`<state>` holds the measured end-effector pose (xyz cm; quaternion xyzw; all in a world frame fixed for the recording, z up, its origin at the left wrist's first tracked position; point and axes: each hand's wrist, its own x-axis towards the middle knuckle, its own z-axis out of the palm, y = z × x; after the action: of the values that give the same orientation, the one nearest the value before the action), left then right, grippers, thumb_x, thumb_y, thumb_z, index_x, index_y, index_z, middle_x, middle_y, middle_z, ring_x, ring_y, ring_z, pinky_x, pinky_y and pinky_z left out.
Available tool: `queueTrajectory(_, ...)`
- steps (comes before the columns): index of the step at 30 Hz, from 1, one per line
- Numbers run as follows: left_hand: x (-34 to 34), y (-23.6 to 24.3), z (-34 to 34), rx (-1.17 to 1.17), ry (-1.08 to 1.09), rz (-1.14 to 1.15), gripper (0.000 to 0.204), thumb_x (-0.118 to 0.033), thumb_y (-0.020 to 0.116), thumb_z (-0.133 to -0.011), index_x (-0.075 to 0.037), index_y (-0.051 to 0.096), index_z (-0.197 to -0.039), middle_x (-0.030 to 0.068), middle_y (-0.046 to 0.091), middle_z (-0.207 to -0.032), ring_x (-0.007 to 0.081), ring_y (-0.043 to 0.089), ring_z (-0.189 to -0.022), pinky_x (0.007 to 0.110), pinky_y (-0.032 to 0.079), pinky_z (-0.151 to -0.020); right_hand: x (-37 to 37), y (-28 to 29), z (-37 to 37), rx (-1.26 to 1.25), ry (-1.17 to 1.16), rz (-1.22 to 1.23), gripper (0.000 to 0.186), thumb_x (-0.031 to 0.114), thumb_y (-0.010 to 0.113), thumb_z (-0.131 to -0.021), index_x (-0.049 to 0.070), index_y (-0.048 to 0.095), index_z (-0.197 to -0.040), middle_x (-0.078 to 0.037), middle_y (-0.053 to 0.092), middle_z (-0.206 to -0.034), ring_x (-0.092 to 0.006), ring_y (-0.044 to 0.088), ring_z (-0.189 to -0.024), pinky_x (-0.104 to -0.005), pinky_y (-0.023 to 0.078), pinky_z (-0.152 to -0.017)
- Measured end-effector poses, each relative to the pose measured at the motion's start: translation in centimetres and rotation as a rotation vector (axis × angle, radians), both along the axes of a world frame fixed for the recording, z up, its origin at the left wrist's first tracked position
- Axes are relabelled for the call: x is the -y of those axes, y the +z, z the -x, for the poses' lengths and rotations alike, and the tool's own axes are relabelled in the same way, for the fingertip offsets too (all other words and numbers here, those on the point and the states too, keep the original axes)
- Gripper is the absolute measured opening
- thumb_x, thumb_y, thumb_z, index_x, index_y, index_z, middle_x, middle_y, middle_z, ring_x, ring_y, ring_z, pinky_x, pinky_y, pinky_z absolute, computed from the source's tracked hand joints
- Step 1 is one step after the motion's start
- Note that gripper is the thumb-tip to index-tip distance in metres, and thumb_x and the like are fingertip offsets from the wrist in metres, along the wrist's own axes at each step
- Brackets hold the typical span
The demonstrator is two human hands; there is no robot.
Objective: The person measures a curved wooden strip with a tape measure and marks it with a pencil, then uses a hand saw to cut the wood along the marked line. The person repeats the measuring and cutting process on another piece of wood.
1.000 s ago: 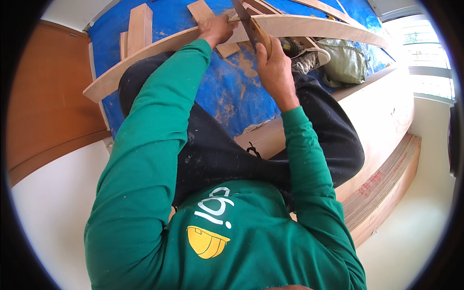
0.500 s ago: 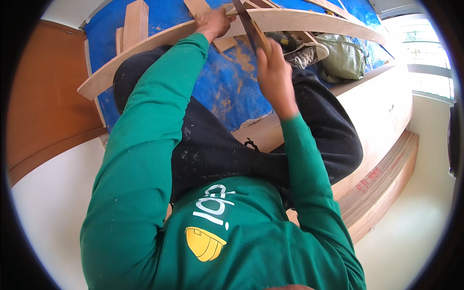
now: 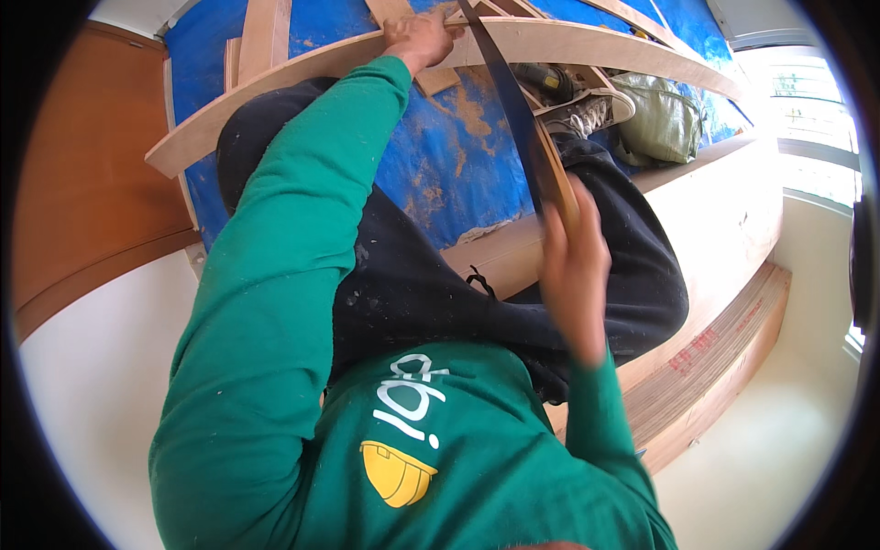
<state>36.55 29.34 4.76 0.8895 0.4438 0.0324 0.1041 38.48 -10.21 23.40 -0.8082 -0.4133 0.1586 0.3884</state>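
A long wooden board (image 3: 587, 45) lies across my knees, bowed by the lens. My left hand (image 3: 421, 42) is closed over the board's upper edge, left of a handsaw (image 3: 510, 92). My right hand (image 3: 576, 261), slightly blurred, is wrapped round the saw's wooden handle near my right thigh. The dark blade slants up and leftward from the handle, its far end at the board close beside my left fingers. Whether the teeth are in a cut cannot be made out.
Sawdust-strewn blue sheeting (image 3: 403, 165) covers the floor, with wood strips (image 3: 266, 41) on it. Right of my shoe (image 3: 587, 112) sits a green sack (image 3: 655, 119); a dark power tool (image 3: 547, 81) lies beside the shoe. Stacked plywood (image 3: 715, 357) stands at the right, a brown door (image 3: 92, 183) at the left.
My right hand has drawn the saw back toward my body and slightly right, so more blade shows on my side of the board. My left hand stays on the board.
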Motion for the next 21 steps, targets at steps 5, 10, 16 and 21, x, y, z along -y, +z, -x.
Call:
queueTrajectory(5,0.7,2.0,-0.2,0.016,0.017,0.089,0.062,-0.066,0.053,-0.114,-0.02,0.073,-0.15,0.0177,0.08,-0.142,0.0416,0.073,-0.135,0.064,0.041,-0.116,-14.3,-7.4,-4.3,0.037,0.003,-0.149,0.038,0.03,0.068,-0.115,0.007,0.061,-0.145,-0.035,0.078,-0.109,-0.0603,0.073,-0.105,-0.0624,0.06,-0.086)
queueTrajectory(10,-0.4,0.4,-0.1,0.019,-0.005,0.06,0.062,-0.065,0.054,-0.114,-0.02,0.071,-0.152,0.0178,0.079,-0.142,0.0418,0.073,-0.135,0.064,0.04,-0.118,-4.1,-3.5,-2.0,-0.06,0.04,-0.079,0.042,0.022,0.067,-0.115,0.007,0.058,-0.154,-0.035,0.078,-0.108,-0.0567,0.076,-0.105,-0.0546,0.063,-0.088)
queueTrajectory(16,-1.2,-2.1,-0.7,0.038,0.018,0.126,0.065,-0.066,0.052,-0.113,-0.019,0.072,-0.153,0.0267,0.075,-0.145,0.0437,0.067,-0.144,0.062,0.039,-0.125,6.5,3.1,1.4,-0.017,0.011,0.014,0.043,0.01,0.065,-0.116,0.003,0.058,-0.157,-0.027,0.081,-0.125,-0.0362,0.082,-0.122,-0.0422,0.063,-0.101)
queueTrajectory(21,0.1,-0.2,-0.2,-0.005,0.003,0.031,0.059,-0.064,0.053,-0.116,-0.02,0.071,-0.152,0.0186,0.079,-0.143,0.0411,0.072,-0.137,0.062,0.041,-0.116,-11.1,-4.5,-3.6,0.027,0.022,-0.145,0.029,0.022,0.063,-0.117,0.006,0.063,-0.142,-0.033,0.077,-0.106,-0.06,0.072,-0.101,-0.0587,0.06,-0.082)
